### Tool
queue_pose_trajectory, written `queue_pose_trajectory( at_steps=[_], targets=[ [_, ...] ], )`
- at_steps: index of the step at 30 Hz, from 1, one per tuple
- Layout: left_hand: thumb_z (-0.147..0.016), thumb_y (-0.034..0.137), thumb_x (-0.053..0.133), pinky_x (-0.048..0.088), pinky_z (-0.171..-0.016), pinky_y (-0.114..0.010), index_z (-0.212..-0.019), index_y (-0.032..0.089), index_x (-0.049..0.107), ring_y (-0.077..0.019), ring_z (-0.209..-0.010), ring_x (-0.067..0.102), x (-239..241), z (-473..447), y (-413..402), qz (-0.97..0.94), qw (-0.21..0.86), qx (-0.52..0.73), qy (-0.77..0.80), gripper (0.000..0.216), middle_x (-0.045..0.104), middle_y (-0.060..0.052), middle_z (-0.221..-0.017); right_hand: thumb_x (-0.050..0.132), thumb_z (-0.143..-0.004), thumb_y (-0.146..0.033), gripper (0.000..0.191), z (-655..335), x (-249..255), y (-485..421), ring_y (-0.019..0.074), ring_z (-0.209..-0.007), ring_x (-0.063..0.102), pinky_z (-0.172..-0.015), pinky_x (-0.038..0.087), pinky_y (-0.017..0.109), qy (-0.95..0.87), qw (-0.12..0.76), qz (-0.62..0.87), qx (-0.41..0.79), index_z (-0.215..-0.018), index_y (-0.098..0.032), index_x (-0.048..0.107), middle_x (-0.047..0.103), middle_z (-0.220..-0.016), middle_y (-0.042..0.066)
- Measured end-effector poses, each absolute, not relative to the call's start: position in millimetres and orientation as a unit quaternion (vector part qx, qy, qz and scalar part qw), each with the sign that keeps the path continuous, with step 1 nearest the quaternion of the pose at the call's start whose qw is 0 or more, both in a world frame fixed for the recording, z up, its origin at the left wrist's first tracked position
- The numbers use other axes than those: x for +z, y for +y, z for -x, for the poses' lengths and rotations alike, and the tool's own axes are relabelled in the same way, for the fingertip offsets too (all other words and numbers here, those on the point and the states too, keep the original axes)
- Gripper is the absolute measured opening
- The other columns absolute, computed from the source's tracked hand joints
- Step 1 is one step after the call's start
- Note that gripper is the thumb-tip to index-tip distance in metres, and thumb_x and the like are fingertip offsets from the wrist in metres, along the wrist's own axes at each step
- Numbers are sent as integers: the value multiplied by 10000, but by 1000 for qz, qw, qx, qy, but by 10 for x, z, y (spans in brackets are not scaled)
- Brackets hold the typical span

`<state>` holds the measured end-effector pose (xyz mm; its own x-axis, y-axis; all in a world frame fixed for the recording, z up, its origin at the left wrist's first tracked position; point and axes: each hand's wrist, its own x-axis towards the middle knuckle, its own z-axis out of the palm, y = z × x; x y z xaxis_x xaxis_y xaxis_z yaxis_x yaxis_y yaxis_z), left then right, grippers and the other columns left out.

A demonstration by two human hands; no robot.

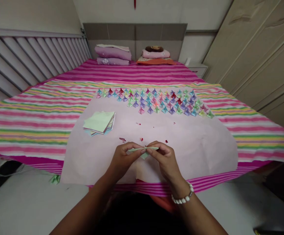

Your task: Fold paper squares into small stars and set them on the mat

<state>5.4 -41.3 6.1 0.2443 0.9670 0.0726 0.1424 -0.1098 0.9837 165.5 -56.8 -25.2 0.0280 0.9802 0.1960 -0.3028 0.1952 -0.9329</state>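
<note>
While both hands meet over the near edge of the bed, the pale green paper piece [143, 149] is held edge-on between them, just above the pink sheet [193, 140]. Left hand [124, 158]: thumb and fingertips are pressed together on the left end of the piece. Right hand [165, 160]: thumb and fingertips pinch the right end, and a white bead bracelet [183, 198] sits on its wrist. A small corner of the piece projects downward between the two hands.

Small red paper scraps [122, 139] lie on the pink sheet just beyond the fingers. A stack of paper squares [99, 122], pale green on top, lies further out to the left. Rows of small folded paper shapes [154, 101] in mixed colours line the far edge of the sheet. The sheet lies on a striped bedspread [34, 114]. Folded pillows [112, 54] rest against the grey headboard [134, 34]. One green folded shape [55, 179] lies on the floor at the left, beside the bed.
</note>
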Motion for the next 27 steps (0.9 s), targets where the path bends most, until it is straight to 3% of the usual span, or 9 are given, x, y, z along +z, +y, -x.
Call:
queue_pose_trajectory(
  at_steps=[6, 13, 17, 22, 27],
  targets=[
    [-764, 295, 685, 487, -763, -256, -794, 197, 746, -162, -807, 657, 27, -8, -376, -577, 500, 455, 458, 120, 749, -10, -805, 724, -754, -252, 42, -1666, -293, -552, 131, -683, 564, -676, 441, 259, -410, 642, 388, 520, -730, -221, 711, 663, -708, -17],
    [-747, 298, 707, 468, -764, -262, -764, 186, 727, -155, -790, 627, 1, -12, -355, -583, 499, 461, 446, 115, 712, -7, -761, 782, -680, -254, 113, -1661, -255, -583, 125, -610, 555, -601, 435, 249, -432, 579, 423, 547, -696, -198, 686, 658, -664, -18],
    [-696, 294, 745, 474, -774, -291, -908, 181, 705, -170, -808, 633, -48, -98, -384, -537, 586, 445, 413, 244, 713, -17, -827, 770, -690, -263, 117, -1632, -249, -562, 122, -621, 545, -632, 430, 252, -422, 602, 435, 519, -667, -199, 675, 650, -652, -24],
    [-718, 327, 708, 456, -719, -271, -736, 158, 692, -150, -721, 599, -116, -139, -393, -530, 590, 426, 436, 171, 671, -4, -700, 782, -668, -273, 136, -1610, -288, -547, 117, -601, 517, -612, 404, 249, -368, 629, 425, 536, -662, -202, 666, 621, -621, -32],
    [-754, 341, 678, 438, -734, -262, -799, 168, 719, -139, -723, 566, -121, -63, -339, -519, 580, 436, 452, 183, 654, 0, -705, 713, -740, -367, 212, -1603, -234, -566, 124, -590, 503, -613, 400, 262, -360, 607, 407, 580, -632, -190, 667, 601, -602, -14]
  ],
)
